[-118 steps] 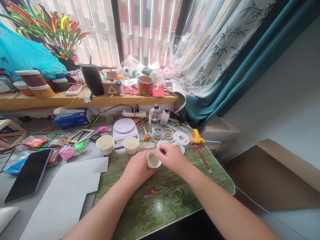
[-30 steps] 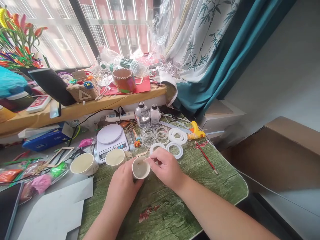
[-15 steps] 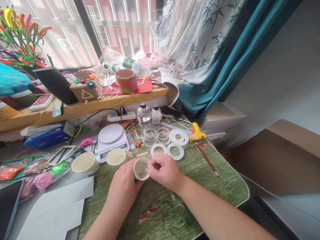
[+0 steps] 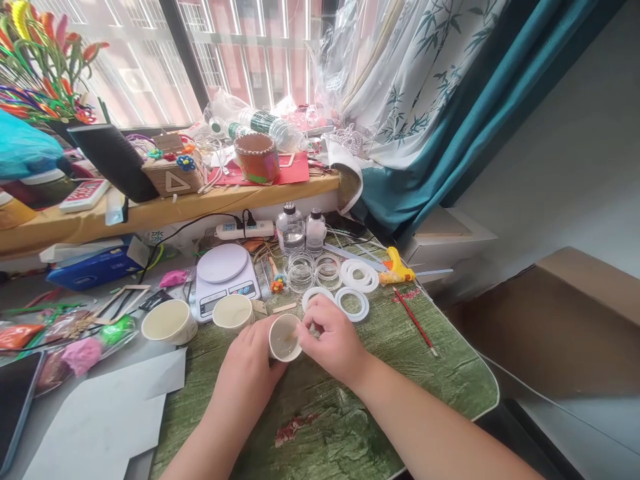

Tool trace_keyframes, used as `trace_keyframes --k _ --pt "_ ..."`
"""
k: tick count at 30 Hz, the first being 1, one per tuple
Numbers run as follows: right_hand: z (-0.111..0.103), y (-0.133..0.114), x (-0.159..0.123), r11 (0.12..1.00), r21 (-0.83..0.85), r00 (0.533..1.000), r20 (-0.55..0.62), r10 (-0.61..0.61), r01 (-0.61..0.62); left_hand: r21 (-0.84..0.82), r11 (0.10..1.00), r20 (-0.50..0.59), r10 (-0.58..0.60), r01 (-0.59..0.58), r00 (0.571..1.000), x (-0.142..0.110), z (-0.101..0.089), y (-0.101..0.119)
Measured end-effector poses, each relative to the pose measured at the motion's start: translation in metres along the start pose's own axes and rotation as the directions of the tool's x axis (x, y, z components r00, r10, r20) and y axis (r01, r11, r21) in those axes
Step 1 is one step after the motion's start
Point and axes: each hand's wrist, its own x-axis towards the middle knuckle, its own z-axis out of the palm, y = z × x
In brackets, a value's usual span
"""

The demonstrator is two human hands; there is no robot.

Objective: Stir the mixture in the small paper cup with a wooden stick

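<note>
My left hand (image 4: 249,360) is wrapped round a white paper cup (image 4: 285,353), which tilts a little so that its inside shows. A small amount of clear liquid appears to lie at the bottom. At the cup's right rim, my right hand (image 4: 334,341) pinches a thin tan stick (image 4: 294,336), likely wooden, that reaches down into the cup. Most of the stick is hidden by the fingers. To the left stand two wider paper cups, the nearer one (image 4: 233,313) and another (image 4: 169,323). Just beyond my right hand lie white ring moulds (image 4: 352,292).
A kitchen scale (image 4: 224,267) stands behind the cups. Two clear bottles (image 4: 291,237) stand near the sill, behind stacked clear rings (image 4: 300,272). On the right are a yellow glue gun (image 4: 397,267) and a red pencil (image 4: 414,320). White sheets (image 4: 105,420) lie front left.
My right hand has shifted slightly at the cup's rim, its fingers a little more open around the stick. The left hand still holds the cup, and the camera view has moved slightly.
</note>
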Motion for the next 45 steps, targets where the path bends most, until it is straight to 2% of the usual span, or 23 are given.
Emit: trace_keyframes --k 2,8,11,20,24,27,31,34,37,41,45 --pt "-0.0004 0.0007 0.0006 1.000 -0.007 0.999 -0.030 0.011 -0.011 0.000 1.000 0.001 -0.005 0.005 1.000 0.0003 -0.0001 -0.0006" --pt "-0.0025 -0.0026 0.0018 0.999 -0.014 0.999 -0.018 -0.033 0.033 0.002 1.000 -0.027 0.002 -0.002 1.000 0.0012 -0.0005 -0.0003" --pt "-0.0024 -0.0046 0.0011 0.999 0.002 0.998 0.031 -0.050 0.050 -0.007 1.000 -0.032 0.009 -0.009 0.999 0.0018 -0.0013 0.0011" --pt "-0.0029 -0.0016 0.0031 0.995 -0.079 0.997 -0.045 -0.058 0.054 -0.017 1.000 -0.027 0.009 -0.009 1.000 0.0019 -0.0009 0.0012" --pt "-0.0026 -0.0007 0.0035 0.998 -0.029 0.998 0.031 -0.060 0.061 -0.023 1.000 -0.013 0.007 -0.007 1.000 0.0009 -0.0004 0.0007" --pt "-0.0027 0.0000 0.0037 0.997 -0.052 0.998 -0.019 -0.057 0.056 -0.025 1.000 -0.006 0.001 -0.001 1.000 0.0012 -0.0003 0.0008" --pt "-0.0029 0.0004 0.0035 0.997 -0.026 0.997 0.033 -0.068 0.069 -0.033 0.999 -0.006 -0.007 0.006 1.000 0.0023 -0.0011 0.0019" --pt "-0.0031 -0.0005 0.0032 0.995 -0.057 0.997 -0.010 -0.079 0.078 -0.036 0.999 -0.007 -0.012 0.012 1.000 0.0022 -0.0022 0.0025" --pt "-0.0043 -0.0009 0.0040 0.994 -0.051 0.995 0.011 -0.096 0.097 -0.034 0.999 -0.003 -0.012 0.012 1.000 0.0015 -0.0023 0.0018" --pt "-0.0071 -0.0006 0.0058 0.996 -0.072 0.995 -0.073 -0.062 0.057 -0.011 1.000 -0.012 0.000 0.000 1.000 0.0008 -0.0008 -0.0006" --pt "-0.0077 -0.0011 0.0058 0.994 0.002 0.994 0.039 -0.105 0.105 -0.010 1.000 -0.011 0.023 -0.023 1.000 0.0014 0.0001 -0.0016"
